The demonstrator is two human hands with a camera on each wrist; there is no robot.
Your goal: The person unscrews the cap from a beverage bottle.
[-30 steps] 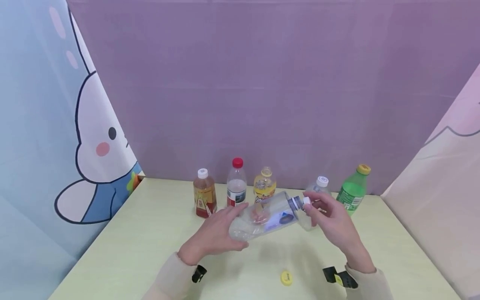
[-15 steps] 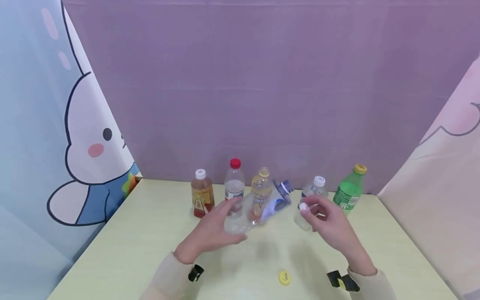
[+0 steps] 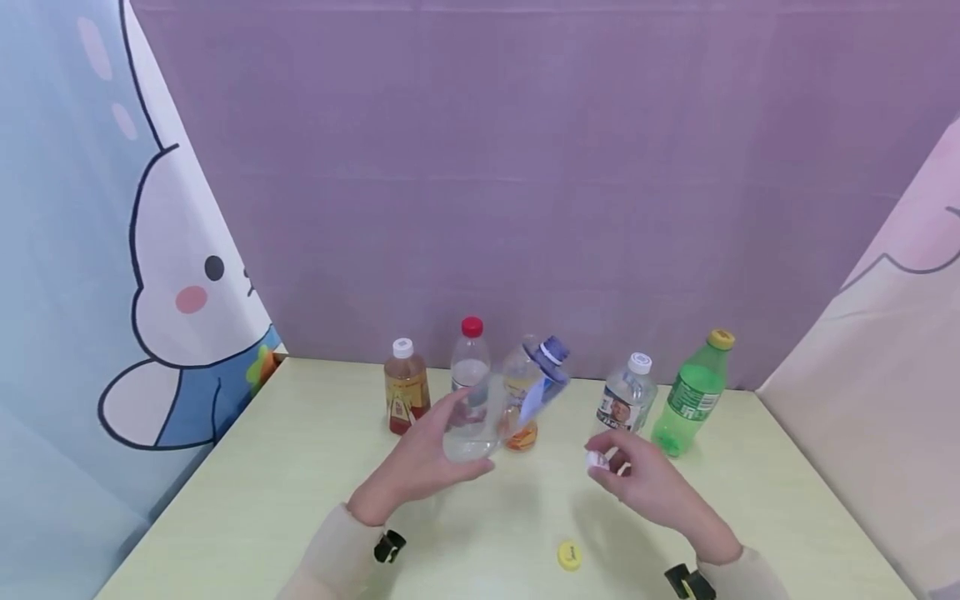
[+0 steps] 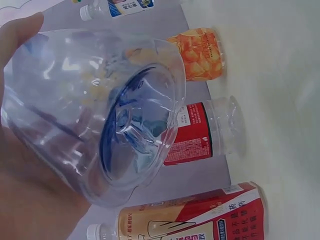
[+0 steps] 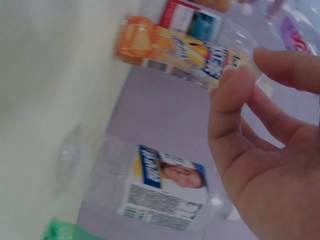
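My left hand (image 3: 422, 457) grips a large clear plastic bottle (image 3: 536, 400) near its base. The bottle tilts, with its blue neck up and to the right and no cap on it. Close up in the left wrist view is the bottle's ribbed base (image 4: 137, 125). To the right, my right hand (image 3: 656, 487) pinches a small white bottle cap (image 3: 597, 460) between thumb and fingertips, apart from the bottle. Fingertips mostly cover the cap in the right wrist view. Below, a yellow bottle cap (image 3: 569, 555) lies on the table (image 3: 480, 558).
Along the back stand a brown drink bottle (image 3: 407, 392), a red-capped bottle (image 3: 472, 327), an orange-labelled bottle (image 3: 522, 437) partly behind the held one, a white-capped clear bottle (image 3: 626, 402) and a green bottle (image 3: 692, 400). A purple cloth (image 3: 525, 183) hangs behind.
The white cap has come off the bottle's neck, and my right hand has drawn it down and slightly left. My left hand has tipped the bottle more upright, its neck moving left and up.
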